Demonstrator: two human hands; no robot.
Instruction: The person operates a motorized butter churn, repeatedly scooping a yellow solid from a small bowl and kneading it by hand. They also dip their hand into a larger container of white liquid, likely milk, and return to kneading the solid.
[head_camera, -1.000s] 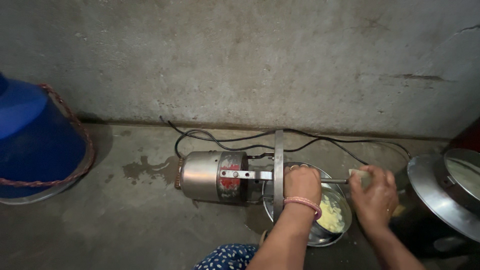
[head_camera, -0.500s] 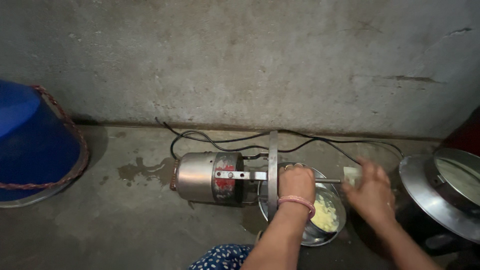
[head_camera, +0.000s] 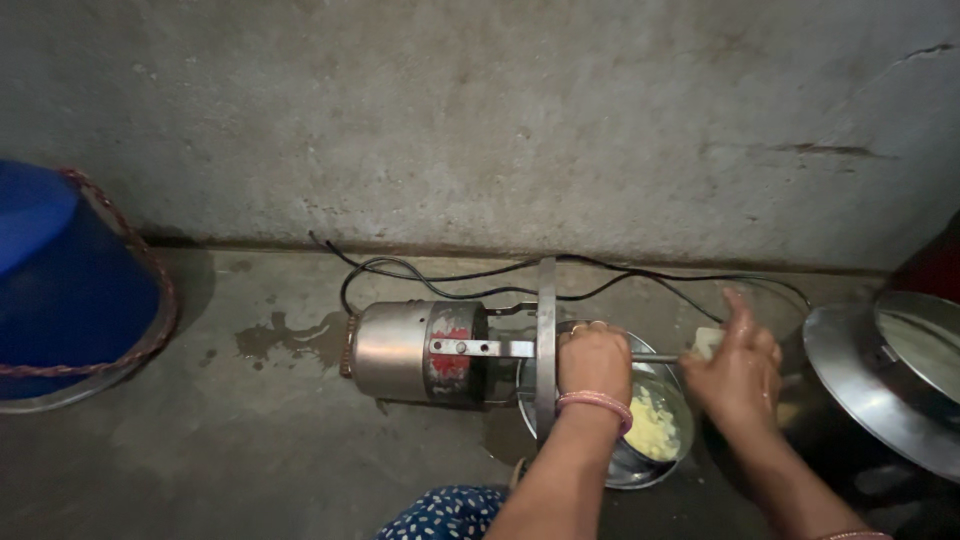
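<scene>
A steel motor churner lies on its side on the concrete floor, its flat metal bracket standing across a steel bowl that holds pale yellow butter. My left hand, with a pink bangle at the wrist, grips the churner's shaft over the bowl. My right hand pinches a small whitish piece at the shaft's end, to the right of the bowl.
A black cable loops along the foot of the grey wall. A blue tub with a cord round its rim stands at the left. A large steel lid or vessel sits at the right. A wet patch marks the floor.
My right hand has shifted slightly along the shaft's end with the whitish piece. The view has tilted a little. My left hand stays on the shaft.
</scene>
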